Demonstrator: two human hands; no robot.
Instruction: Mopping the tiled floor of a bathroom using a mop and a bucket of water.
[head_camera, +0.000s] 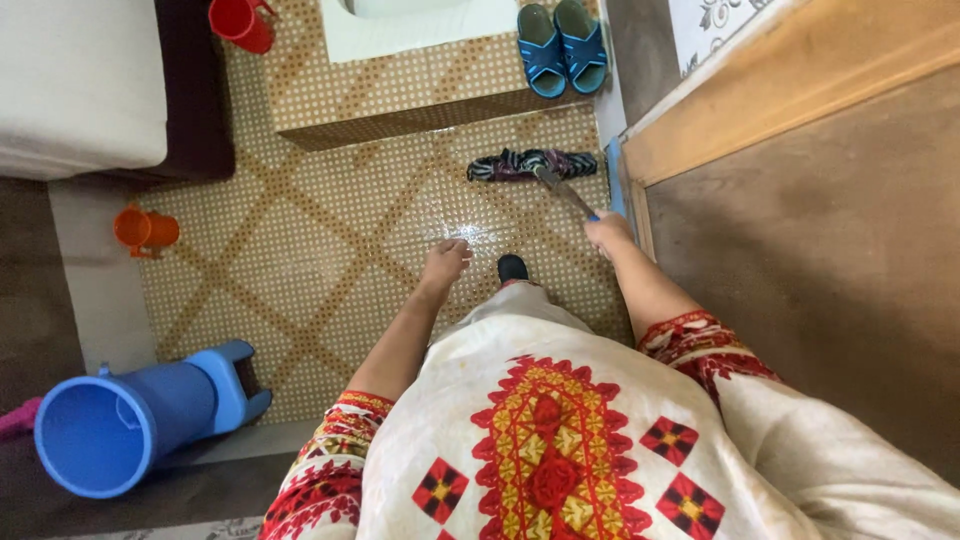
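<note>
At the far left we see a blue bucket lying tilted at the lower left of the frame, its mouth toward us, with a small blue stool just beside it. Above these, an orange mug stands at the left edge of the patterned tile floor, and a red mug sits at the upper left, near a white block.

Toward the centre, our left hand hangs out over the tiles, arm extended, fingers curled loosely downward and holding nothing. A dark shoe tip shows just right of it, below the glare on the floor.

Our right hand reaches forward right of centre, fingers wrapped around the blue end of a long thin handle. The handle slants up and left to a striped dark cloth lying on the tiles at the foot of a raised tiled step.

On that step, at the top, rests a pair of blue sandals. A wooden door frame fills the right of the frame, close beside the right hand.
</note>
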